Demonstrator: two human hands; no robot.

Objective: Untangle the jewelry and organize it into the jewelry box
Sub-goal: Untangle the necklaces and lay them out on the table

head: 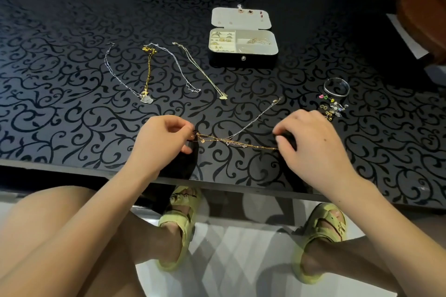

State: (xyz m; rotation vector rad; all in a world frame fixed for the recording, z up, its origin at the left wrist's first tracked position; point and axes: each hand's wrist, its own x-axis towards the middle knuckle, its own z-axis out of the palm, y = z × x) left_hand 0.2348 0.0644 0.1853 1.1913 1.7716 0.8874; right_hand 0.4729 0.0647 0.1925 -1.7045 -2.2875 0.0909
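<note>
From the head camera, the left hand [164,142] and the right hand [311,144] are low over the near edge of a black table [72,31] patterned with scrolls, and a tangle of chains [231,141] is stretched between them. Each hand has its fingers curled, with the thumb and fingertips pinched on one end of the tangle: the left on the left end, the right on the right end. The tangle is a gold chain running almost straight from hand to hand, with small charms near its middle. A silver chain [260,116] crosses it and trails away up and to the right, lying on the table. Farther back, near the middle, the jewelry box [231,60] stands open with its pale lid [241,19] folded back – rings sit in the left slots and a gold piece in a right compartment. Left of the box four necklaces lie apart in a row: a silver one with a white pendant [115,75], a gold one [148,70], another silver one [173,60] and a pale one with a heart pendant [205,72]. To the right, beyond the right hand, lies a silver bangle [336,87], and just beside it, nearer the hand, a small heap of earrings [333,108]. Below the table edge are feet in yellow-green sandals [181,219].
</note>
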